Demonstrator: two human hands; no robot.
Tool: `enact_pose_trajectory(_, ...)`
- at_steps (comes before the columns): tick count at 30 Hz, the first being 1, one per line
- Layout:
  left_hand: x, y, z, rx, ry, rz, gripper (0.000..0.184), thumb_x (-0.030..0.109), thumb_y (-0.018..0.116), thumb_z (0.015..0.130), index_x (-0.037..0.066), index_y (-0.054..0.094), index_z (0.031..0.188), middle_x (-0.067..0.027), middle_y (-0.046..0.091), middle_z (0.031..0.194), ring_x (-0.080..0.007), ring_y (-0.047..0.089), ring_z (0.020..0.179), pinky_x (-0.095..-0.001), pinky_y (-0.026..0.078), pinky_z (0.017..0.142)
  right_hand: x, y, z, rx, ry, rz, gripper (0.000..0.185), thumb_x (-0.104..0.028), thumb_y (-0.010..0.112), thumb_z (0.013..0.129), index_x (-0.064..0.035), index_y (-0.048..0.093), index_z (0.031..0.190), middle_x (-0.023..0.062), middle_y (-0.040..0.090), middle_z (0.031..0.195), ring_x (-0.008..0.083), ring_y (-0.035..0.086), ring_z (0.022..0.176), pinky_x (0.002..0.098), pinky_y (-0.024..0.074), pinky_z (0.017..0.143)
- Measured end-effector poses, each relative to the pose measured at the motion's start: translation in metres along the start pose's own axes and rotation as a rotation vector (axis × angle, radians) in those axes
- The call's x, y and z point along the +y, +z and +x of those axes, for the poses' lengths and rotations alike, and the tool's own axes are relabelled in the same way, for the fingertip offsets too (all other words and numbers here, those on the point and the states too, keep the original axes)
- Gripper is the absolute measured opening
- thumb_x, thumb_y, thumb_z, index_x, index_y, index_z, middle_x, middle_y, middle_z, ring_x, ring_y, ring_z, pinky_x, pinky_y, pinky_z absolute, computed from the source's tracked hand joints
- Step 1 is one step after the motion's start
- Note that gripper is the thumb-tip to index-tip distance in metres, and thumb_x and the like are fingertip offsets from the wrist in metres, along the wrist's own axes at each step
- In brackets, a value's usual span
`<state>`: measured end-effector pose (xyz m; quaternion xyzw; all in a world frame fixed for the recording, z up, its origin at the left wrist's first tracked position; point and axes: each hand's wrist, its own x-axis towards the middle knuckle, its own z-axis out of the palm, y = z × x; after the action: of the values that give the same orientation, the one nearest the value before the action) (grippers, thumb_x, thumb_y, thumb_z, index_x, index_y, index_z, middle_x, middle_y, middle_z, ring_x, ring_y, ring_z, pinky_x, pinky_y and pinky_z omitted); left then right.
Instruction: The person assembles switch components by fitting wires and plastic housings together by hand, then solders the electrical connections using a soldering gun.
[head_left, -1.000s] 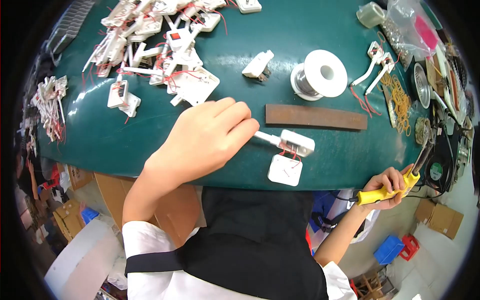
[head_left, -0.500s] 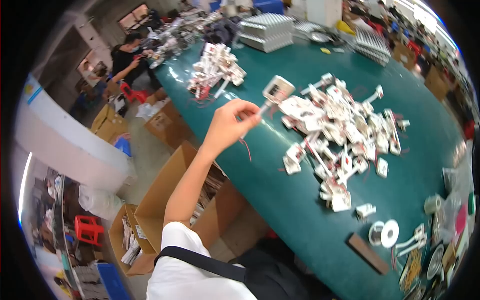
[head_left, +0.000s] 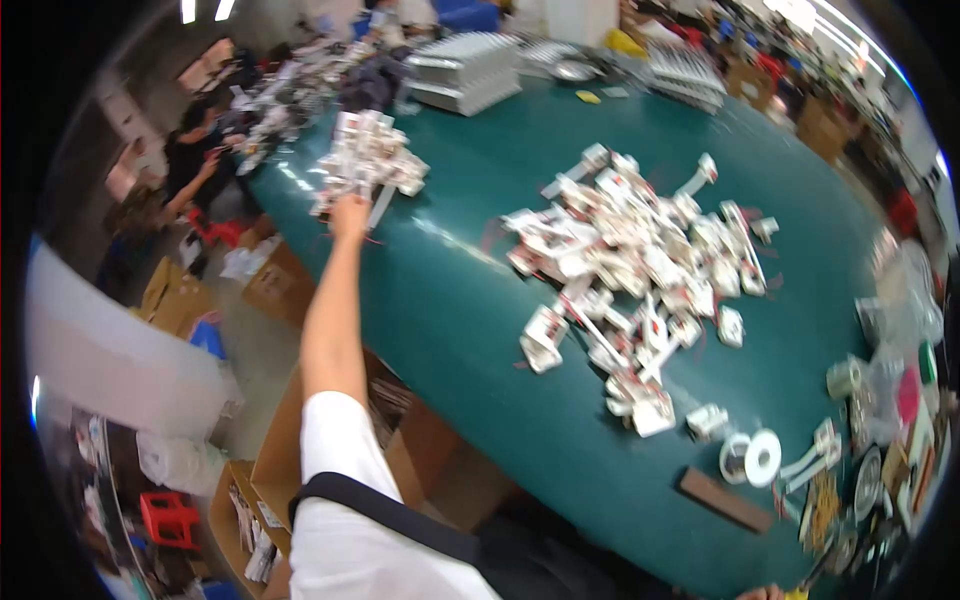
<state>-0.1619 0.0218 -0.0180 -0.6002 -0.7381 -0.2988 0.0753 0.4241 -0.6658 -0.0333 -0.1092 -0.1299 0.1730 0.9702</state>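
Observation:
My left hand [head_left: 349, 214] reaches out to the near edge of a smaller pile of white plastic parts with red wires [head_left: 372, 150]. Its fingers are smeared and hidden against the pile, so whether it holds a part is unclear. Only the curled fingers of my right hand [head_left: 762, 593] show at the bottom edge, beside a small yellow thing [head_left: 796, 594]; what they grip is cut off. A larger heap of similar white parts [head_left: 640, 250] with red wires lies across the middle of the green table [head_left: 450, 330].
A wire spool [head_left: 763, 458] and a brown bar [head_left: 725, 500] lie at the near right, by plastic bags [head_left: 900, 310]. Stacked metal trays [head_left: 465, 75] stand at the back. An open cardboard box [head_left: 275, 440] sits below the left edge; a person [head_left: 190, 160] works beyond.
My left hand has swung forward and left from above the table to the smaller pile; the white part it held no longer shows apart from the pile. My right fingers have come into view.

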Motion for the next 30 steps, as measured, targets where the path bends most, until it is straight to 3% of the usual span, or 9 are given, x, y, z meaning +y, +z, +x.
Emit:
enact_pose_trajectory(2, 0.011, 0.007, 0.011, 0.015, -0.048, 0.039, 0.027, 0.026, 0.062, 0.072, 0.004, 0.064, 0.088, -0.0202, 0.064, 0.089, -0.0363, 0.061, 0.087, -0.0441, 0.046, 0.078, -0.014, -0.005, -0.001, 0.083, 0.001, -0.010, 0.033, 0.005, 0.058, 0.072, -0.0037, 0.041, 0.099, 0.0028, 0.035, 0.086, 0.0127, 0.039, 0.075, 0.0226, 0.0373, 0.061)
enact_pose_trajectory(4, 0.038, 0.003, -0.009, 0.376, 0.236, -0.023, 0.025, 0.018, 0.062, 0.075, 0.003, 0.063, 0.095, -0.0137, 0.062, 0.093, -0.0279, 0.060, 0.079, -0.0380, 0.047, 0.074, -0.009, 0.001, -0.002, 0.064, 0.004, 0.034, 0.036, 0.006, 0.055, 0.073, -0.0022, 0.040, 0.105, 0.0036, 0.036, 0.087, 0.0134, 0.038, 0.077, 0.0233, 0.0369, 0.062)
enact_pose_trajectory(6, 0.114, -0.043, -0.058, 0.109, 0.296, -0.532, 0.020, 0.011, 0.062, 0.079, 0.002, 0.061, 0.096, -0.0082, 0.059, 0.095, -0.0196, 0.057, 0.074, -0.0302, 0.047, 0.070, -0.005, 0.009, 0.000, 0.072, 0.030, 0.019, 0.041, 0.006, 0.055, 0.074, -0.0006, 0.038, 0.110, 0.0038, 0.037, 0.088, 0.0138, 0.038, 0.078, 0.0241, 0.0376, 0.064)
enact_pose_trajectory(9, 0.219, -0.115, -0.172, -0.376, 0.674, -0.680, 0.016, 0.009, 0.061, 0.081, 0.003, 0.062, 0.096, -0.0066, 0.060, 0.090, -0.0162, 0.058, 0.078, -0.0262, 0.046, 0.070, -0.006, 0.001, 0.002, 0.056, 0.023, 0.008, 0.046, 0.005, 0.054, 0.075, 0.0006, 0.036, 0.117, 0.0038, 0.038, 0.088, 0.0139, 0.039, 0.078, 0.0247, 0.0382, 0.066)
enact_pose_trajectory(12, 0.266, -0.131, -0.249, -0.362, 1.320, -0.428, 0.023, 0.005, 0.066, 0.072, 0.007, 0.061, 0.095, -0.0049, 0.058, 0.087, -0.0202, 0.058, 0.081, -0.0294, 0.046, 0.073, -0.003, 0.004, 0.003, 0.068, 0.023, -0.038, 0.051, 0.004, 0.054, 0.075, 0.0010, 0.034, 0.121, 0.0038, 0.039, 0.088, 0.0136, 0.039, 0.078, 0.0244, 0.0385, 0.067)
enact_pose_trajectory(18, 0.285, -0.085, -0.259, -0.384, 1.524, -0.398, 0.022, 0.007, 0.069, 0.067, 0.010, 0.063, 0.088, -0.0003, 0.058, 0.082, -0.0181, 0.055, 0.077, -0.0304, 0.046, 0.067, -0.007, -0.002, -0.003, 0.073, 0.006, -0.049, 0.066, 0.002, 0.055, 0.076, 0.0017, 0.025, 0.135, 0.0040, 0.039, 0.085, 0.0131, 0.039, 0.077, 0.0241, 0.0391, 0.067)
enact_pose_trajectory(24, 0.311, -0.150, -0.262, -0.238, 1.443, -0.511, 0.023, 0.004, 0.068, 0.069, 0.007, 0.065, 0.092, -0.0016, 0.059, 0.072, -0.0189, 0.051, 0.063, -0.0306, 0.043, 0.057, -0.005, 0.000, 0.000, 0.030, 0.014, -0.029, 0.071, 0.001, 0.055, 0.076, 0.0021, 0.021, 0.139, 0.0043, 0.040, 0.085, 0.0140, 0.040, 0.077, 0.0251, 0.0390, 0.069)
enact_pose_trajectory(28, 0.318, -0.175, -0.274, -0.644, 1.010, -0.808, 0.022, 0.012, 0.064, 0.082, 0.001, 0.064, 0.100, -0.0045, 0.058, 0.065, -0.0170, 0.052, 0.061, -0.0286, 0.041, 0.056, -0.004, 0.001, 0.000, 0.014, 0.036, -0.016, 0.070, -0.001, 0.055, 0.077, 0.0017, 0.022, 0.139, 0.0039, 0.040, 0.084, 0.0135, 0.040, 0.078, 0.0254, 0.0388, 0.070)
enact_pose_trajectory(30, 0.323, -0.183, -0.285, -1.173, 0.850, -0.738, 0.017, 0.006, 0.057, 0.086, 0.000, 0.065, 0.100, -0.0043, 0.058, 0.062, -0.0118, 0.051, 0.062, -0.0273, 0.040, 0.059, -0.004, 0.001, 0.000, 0.004, 0.040, -0.007, 0.070, -0.001, 0.056, 0.077, 0.0014, 0.022, 0.139, 0.0037, 0.040, 0.084, 0.0135, 0.040, 0.078, 0.0254, 0.0388, 0.071)
